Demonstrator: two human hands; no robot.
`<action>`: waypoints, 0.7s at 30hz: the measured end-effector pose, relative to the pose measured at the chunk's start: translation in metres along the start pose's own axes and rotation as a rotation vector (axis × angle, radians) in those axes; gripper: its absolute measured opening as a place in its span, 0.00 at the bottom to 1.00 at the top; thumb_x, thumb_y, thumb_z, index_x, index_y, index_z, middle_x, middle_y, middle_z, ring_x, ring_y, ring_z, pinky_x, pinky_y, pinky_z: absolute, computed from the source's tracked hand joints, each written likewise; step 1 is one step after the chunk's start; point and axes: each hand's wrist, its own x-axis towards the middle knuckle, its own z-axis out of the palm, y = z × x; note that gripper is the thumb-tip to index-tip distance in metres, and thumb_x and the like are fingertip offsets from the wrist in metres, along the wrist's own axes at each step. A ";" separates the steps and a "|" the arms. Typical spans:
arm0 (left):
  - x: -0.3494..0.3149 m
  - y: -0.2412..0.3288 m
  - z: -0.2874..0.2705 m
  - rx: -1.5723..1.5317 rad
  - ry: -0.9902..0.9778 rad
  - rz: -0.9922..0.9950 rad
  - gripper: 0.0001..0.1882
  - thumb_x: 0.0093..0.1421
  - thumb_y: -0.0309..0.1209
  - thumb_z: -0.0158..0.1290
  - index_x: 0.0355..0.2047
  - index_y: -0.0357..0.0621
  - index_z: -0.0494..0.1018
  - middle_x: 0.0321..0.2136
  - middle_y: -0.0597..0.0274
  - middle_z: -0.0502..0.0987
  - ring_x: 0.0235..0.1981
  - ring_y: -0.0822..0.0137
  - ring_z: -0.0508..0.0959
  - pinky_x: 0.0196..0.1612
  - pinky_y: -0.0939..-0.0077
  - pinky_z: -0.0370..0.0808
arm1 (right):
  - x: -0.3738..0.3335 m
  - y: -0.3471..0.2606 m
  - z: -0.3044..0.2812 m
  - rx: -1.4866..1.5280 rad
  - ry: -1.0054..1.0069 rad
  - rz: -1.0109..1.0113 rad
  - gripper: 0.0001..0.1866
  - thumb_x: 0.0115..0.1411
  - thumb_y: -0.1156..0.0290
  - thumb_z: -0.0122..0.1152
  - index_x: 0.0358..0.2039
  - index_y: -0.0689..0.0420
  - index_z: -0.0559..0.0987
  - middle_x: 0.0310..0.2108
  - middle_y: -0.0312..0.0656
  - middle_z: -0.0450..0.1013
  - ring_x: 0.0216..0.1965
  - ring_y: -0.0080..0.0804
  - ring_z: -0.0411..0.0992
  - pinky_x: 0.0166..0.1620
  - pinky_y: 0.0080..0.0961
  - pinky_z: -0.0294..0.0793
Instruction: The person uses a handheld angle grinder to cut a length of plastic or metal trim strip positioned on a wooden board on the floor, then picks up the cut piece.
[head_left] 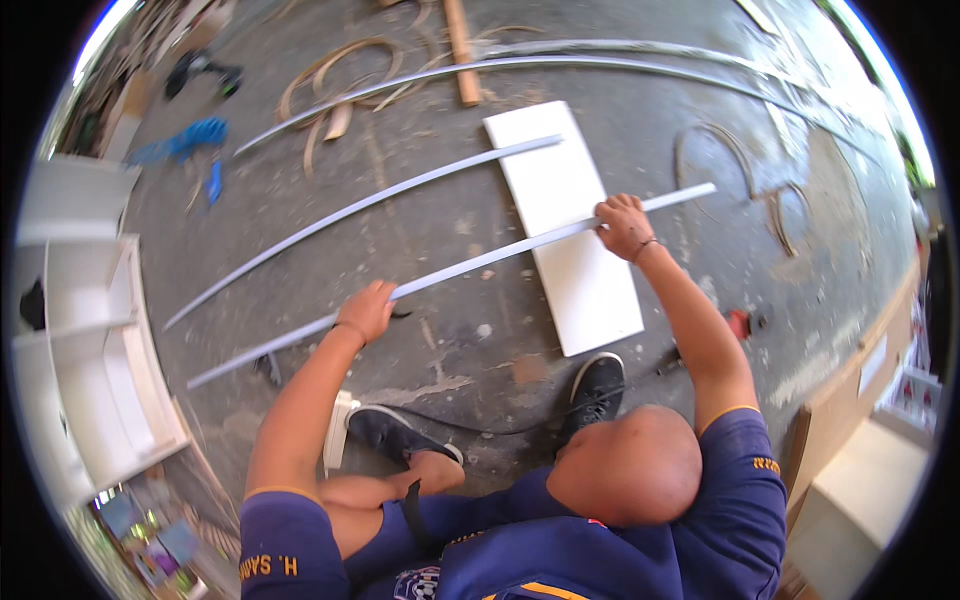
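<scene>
A long, straight silver metal strip [480, 260] runs slantwise in front of me, its right end farther away than its left. My left hand [366, 310] is closed around it left of the middle. Toward the right end my right hand [624, 226] grips the same strip, above a white board [590, 290] lying on the floor. A small dark bit shows beside my left hand; I cannot tell what it is. Beyond the held strip, a second silver strip [350, 210] lies with its right end on the board.
Farther off lie another long strip [560, 62], a wooden batten [460, 50] and coils of thin edging [340, 70]. A blue coiled hose [195, 138] is far left, near white shelving [90, 300]. A red power tool [740, 323] lies right; a white power strip [338, 430] stands by my left foot.
</scene>
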 end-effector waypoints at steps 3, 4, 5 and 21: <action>0.012 -0.010 0.000 0.013 0.079 -0.062 0.13 0.60 0.30 0.49 0.46 0.49 0.69 0.41 0.55 0.72 0.45 0.51 0.73 0.45 0.57 0.72 | 0.038 -0.023 -0.014 -0.011 -0.133 -0.103 0.09 0.53 0.66 0.59 0.34 0.54 0.76 0.37 0.41 0.73 0.49 0.39 0.67 0.56 0.39 0.59; 0.012 -0.017 0.001 0.027 0.111 -0.089 0.13 0.60 0.30 0.49 0.46 0.49 0.69 0.41 0.56 0.72 0.45 0.52 0.73 0.45 0.57 0.72 | 0.053 -0.040 -0.019 -0.022 -0.167 -0.158 0.09 0.54 0.67 0.59 0.34 0.54 0.77 0.37 0.42 0.73 0.49 0.39 0.67 0.57 0.39 0.59; 0.014 -0.023 0.001 0.039 0.142 -0.117 0.13 0.60 0.30 0.49 0.46 0.49 0.69 0.42 0.56 0.72 0.46 0.52 0.73 0.46 0.57 0.72 | 0.066 -0.055 -0.022 -0.036 -0.203 -0.214 0.09 0.54 0.67 0.59 0.35 0.54 0.77 0.38 0.42 0.73 0.50 0.40 0.67 0.57 0.40 0.58; -0.006 -0.138 -0.020 0.185 0.267 -0.496 0.15 0.58 0.27 0.49 0.46 0.50 0.72 0.47 0.57 0.70 0.54 0.57 0.69 0.56 0.55 0.65 | 0.169 -0.097 0.017 0.088 -0.104 -0.362 0.16 0.50 0.71 0.63 0.42 0.54 0.78 0.48 0.46 0.68 0.52 0.48 0.64 0.52 0.43 0.68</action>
